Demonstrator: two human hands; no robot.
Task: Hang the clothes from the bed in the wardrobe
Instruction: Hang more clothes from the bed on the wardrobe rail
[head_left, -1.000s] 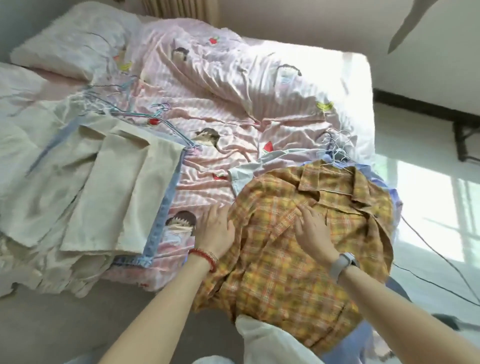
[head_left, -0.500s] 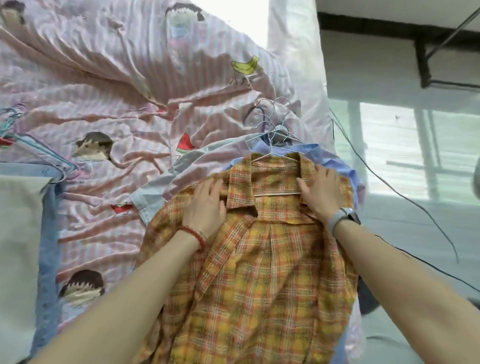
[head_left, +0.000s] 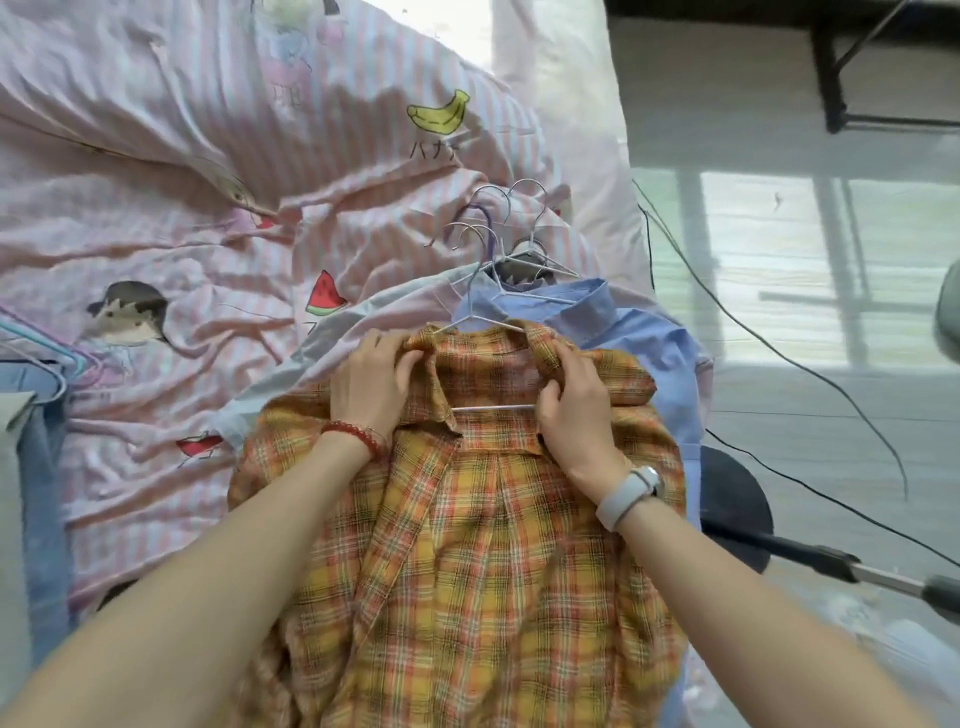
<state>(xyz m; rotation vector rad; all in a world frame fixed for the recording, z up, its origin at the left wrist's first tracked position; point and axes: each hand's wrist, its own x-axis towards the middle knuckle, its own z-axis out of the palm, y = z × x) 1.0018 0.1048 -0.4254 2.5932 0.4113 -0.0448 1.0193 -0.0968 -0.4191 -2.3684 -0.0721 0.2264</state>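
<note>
A yellow-orange plaid shirt (head_left: 483, 551) lies on top of a stack of hangered clothes at the bed's right edge. Its white hanger (head_left: 493, 408) shows at the open neck. My left hand (head_left: 371, 384) pinches the left side of the collar. My right hand (head_left: 574, 410) grips the right side of the collar over the hanger's shoulder. Under the plaid shirt lie a blue shirt (head_left: 644, 338) and a pale grey garment (head_left: 332, 348), each on a wire hanger. Several hanger hooks (head_left: 493, 228) bunch together above the collars.
The pink striped duvet (head_left: 208, 208) with cartoon prints covers the bed. At the left edge lie blue jeans (head_left: 44, 467) and more hangers (head_left: 47, 358). To the right are the floor, black cables (head_left: 779, 358), a round black stand base (head_left: 735, 499) and a dark table leg (head_left: 831, 78).
The view has closed in on the shirt stack. Both hands went from lying flat on the plaid shirt's shoulders to closing their fingers on the collar by the hanger.
</note>
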